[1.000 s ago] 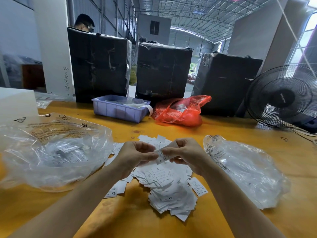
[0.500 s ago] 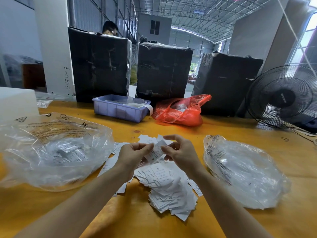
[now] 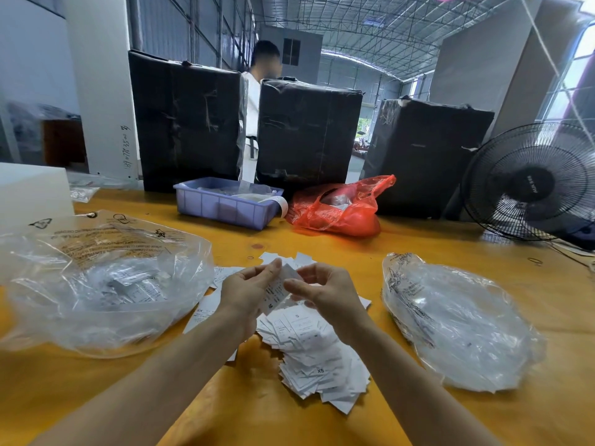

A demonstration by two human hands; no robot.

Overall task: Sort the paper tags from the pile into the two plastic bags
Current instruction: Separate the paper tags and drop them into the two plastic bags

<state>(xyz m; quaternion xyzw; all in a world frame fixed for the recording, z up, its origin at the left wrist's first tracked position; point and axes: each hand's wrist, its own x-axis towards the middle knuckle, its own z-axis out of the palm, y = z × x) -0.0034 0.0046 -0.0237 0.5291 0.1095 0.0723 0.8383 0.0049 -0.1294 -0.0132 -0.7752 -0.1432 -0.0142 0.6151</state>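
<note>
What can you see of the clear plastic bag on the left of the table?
The left clear plastic bag is a large, crinkled, transparent film bag lying slumped on the yellow-orange table. Black printed warning text and recycling symbols mark its upper flap. White paper tags show through the film inside it. Its right edge lies against loose tags at the pile. Neither hand touches it.

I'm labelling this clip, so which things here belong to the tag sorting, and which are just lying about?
Job:
left hand and right hand, both pinching one paper tag
tag pile
left plastic bag
right plastic bag

Lying about:
blue tray
red bag
three black-wrapped boxes
fan
</note>
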